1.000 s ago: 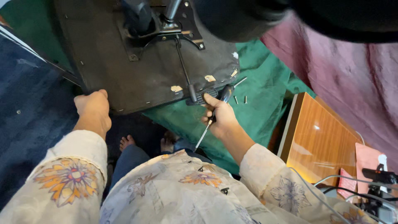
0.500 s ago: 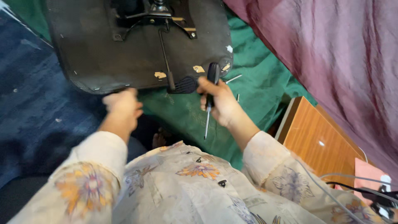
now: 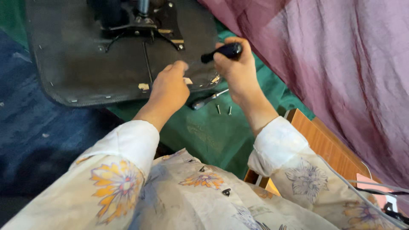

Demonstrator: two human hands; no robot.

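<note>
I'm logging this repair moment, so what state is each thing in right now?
Left hand: resting on the seat edge, holding nothing.
Right hand: closed around the black tool handle.
Chair seat: upturned, underside showing.
Metal tool: lying loose on the green cloth.
Two screws: loose on the cloth.

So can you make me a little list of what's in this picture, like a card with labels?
left hand: resting on the edge of the black chair seat underside
right hand: gripping a black tool handle
green cloth: holds a metal tool and two screws
right side: wooden board, purple fabric
</note>
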